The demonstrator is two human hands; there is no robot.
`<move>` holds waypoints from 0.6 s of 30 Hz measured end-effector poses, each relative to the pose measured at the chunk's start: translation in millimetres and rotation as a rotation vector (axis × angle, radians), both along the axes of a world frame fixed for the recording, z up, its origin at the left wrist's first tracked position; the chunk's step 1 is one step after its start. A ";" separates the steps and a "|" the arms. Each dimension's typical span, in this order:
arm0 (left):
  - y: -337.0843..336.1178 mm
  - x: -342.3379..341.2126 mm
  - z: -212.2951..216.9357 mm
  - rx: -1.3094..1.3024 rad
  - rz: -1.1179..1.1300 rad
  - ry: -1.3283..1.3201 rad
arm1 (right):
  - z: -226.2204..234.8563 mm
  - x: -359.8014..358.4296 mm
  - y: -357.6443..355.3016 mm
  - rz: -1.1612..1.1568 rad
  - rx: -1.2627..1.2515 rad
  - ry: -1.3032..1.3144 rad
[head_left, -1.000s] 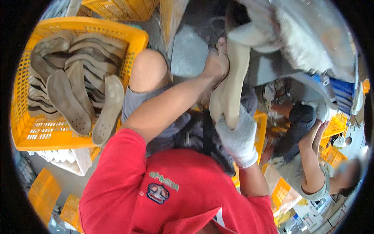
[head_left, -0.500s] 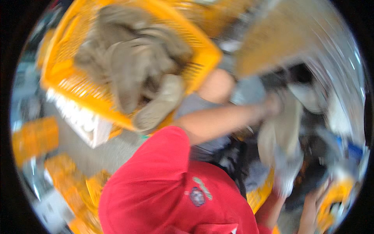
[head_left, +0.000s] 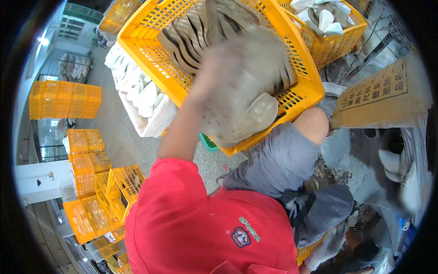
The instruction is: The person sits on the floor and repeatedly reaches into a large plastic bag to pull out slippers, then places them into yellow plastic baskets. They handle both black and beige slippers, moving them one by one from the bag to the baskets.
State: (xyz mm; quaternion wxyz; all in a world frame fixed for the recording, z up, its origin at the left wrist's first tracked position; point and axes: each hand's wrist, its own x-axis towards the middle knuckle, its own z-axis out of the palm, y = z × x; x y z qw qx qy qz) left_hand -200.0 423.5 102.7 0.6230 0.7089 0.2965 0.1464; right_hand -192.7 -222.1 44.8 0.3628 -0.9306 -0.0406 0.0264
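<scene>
A yellow plastic basket [head_left: 150, 52], tilted in view, holds several beige-grey, sole-shaped shoe pieces [head_left: 182, 43]. Some stand on edge in a row. One with small holes [head_left: 262, 109] lies across the near side. My left hand [head_left: 221, 68] is over these pieces, smeared by motion; whether it grips one cannot be made out. At the lower right, my right hand [head_left: 326, 251] wears a whitish glove and is low beside my leg, its fingers unclear.
A white sack of pale pieces [head_left: 141, 100] stands left of the basket. Another yellow basket [head_left: 340, 45] holds white pieces. A cardboard carton [head_left: 378, 96] and plastic-wrapped machinery are on the right. Stacked yellow crates [head_left: 86, 196] line the left. A green container [head_left: 209, 142] is under the basket.
My left hand has moved from the right side, where it was at a beige-grey shoe piece near my gloved right hand, to over the basket. The view has swung, and the right hand now appears lower.
</scene>
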 end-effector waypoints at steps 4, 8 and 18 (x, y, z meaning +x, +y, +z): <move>-211.9 78.1 -23.7 0.210 -1.337 -0.124 | 34.6 26.5 71.1 0.247 0.348 0.144; -331.7 107.4 -59.6 0.777 -0.969 -0.197 | 68.5 33.4 46.2 -0.460 0.392 -0.012; -500.4 205.2 -96.0 -1.396 -0.484 -0.077 | 65.5 29.4 66.0 -0.465 0.275 -0.289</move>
